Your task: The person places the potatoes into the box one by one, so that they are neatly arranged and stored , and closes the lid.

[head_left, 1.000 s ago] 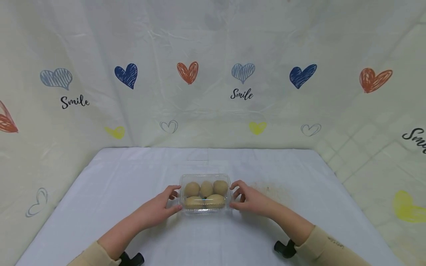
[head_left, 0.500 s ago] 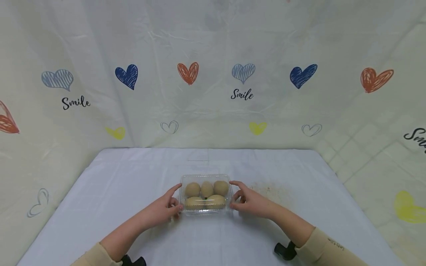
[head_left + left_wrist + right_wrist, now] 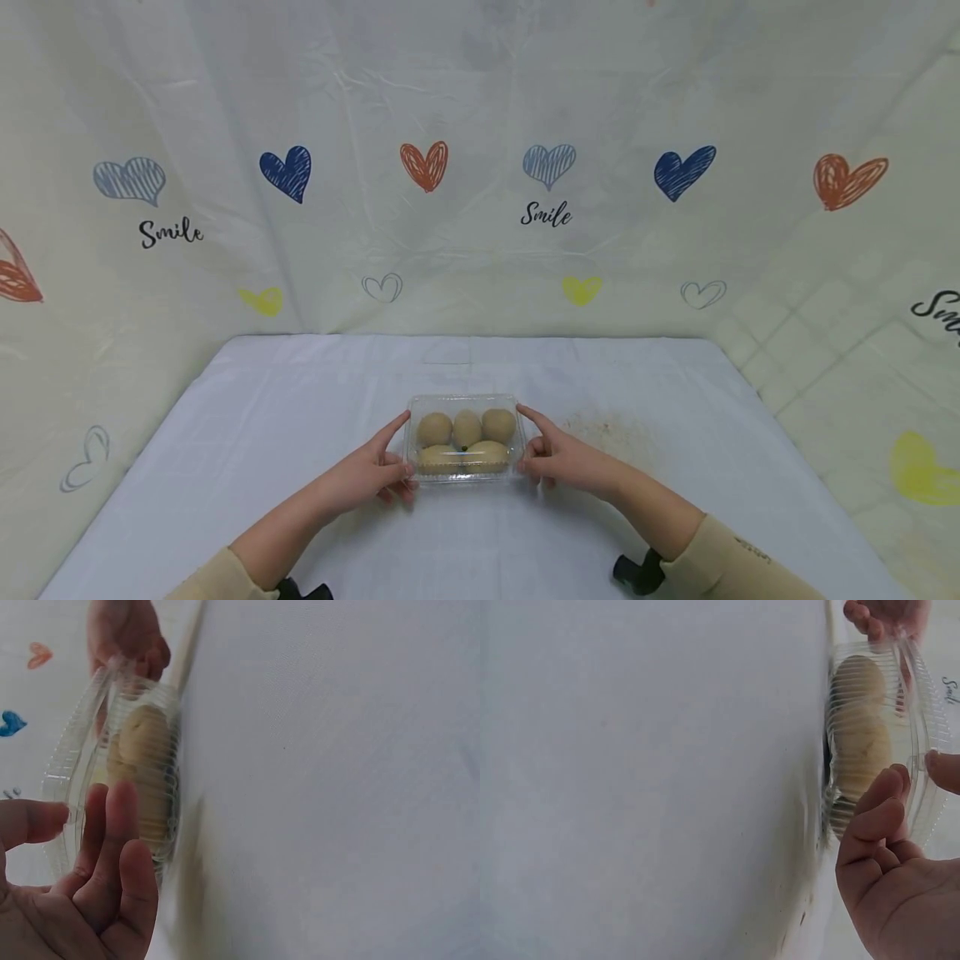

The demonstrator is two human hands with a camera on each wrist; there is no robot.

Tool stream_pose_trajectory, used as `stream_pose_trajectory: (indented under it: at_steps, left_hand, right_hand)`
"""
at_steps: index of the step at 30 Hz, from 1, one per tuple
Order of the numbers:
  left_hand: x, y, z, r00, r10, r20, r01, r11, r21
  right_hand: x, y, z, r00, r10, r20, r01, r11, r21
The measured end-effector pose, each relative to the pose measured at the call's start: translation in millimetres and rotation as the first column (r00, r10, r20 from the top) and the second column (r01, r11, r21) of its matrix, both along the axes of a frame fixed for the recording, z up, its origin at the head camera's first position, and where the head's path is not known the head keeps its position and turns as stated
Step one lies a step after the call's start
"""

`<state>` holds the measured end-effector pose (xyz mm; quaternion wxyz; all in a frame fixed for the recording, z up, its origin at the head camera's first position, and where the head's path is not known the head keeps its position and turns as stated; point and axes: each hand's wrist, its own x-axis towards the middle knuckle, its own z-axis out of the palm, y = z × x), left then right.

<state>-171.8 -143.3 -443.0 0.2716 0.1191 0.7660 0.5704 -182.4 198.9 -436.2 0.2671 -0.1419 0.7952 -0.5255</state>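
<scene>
A clear plastic clamshell box sits on the white cloth at the middle of the table. Inside lie several pale tan, rounded items that look like potatoes or fruit. My left hand is at the box's left side, index finger stretched to the far corner and thumb at the near one. Mirroring it, my right hand holds the right side. In the left wrist view, the left thumb and fingers pinch the rim where lid meets base. The right wrist view shows the right thumb and fingers likewise around the rim.
White cloth covers the table. Brownish specks mark it to the right of the box. Behind stands a pale curtain printed with hearts and the word Smile. A black wrist camera hangs below the right sleeve.
Both index fingers have straightened toward the far corners of the box. The other fingers have shifted nearer along its sides. The box itself has stayed in place.
</scene>
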Motion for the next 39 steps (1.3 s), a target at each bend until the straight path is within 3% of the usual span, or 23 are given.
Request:
stream_pose_trajectory:
  at_steps: [27,39]
  left_hand:
    - [2.0,2.8,1.0,1.0,0.027,0.002,-0.027,1.0,-0.016]
    - [1.0,5.1,1.9,0.998,0.032,0.057,-0.032,0.999,-0.003]
  right_hand:
    - [-1.4,0.9,-3.0,0.999,0.013,0.045,-0.011,0.999,-0.037]
    - [0.4,0.1,1.9,0.998,0.01,0.055,-0.008,0.999,-0.034]
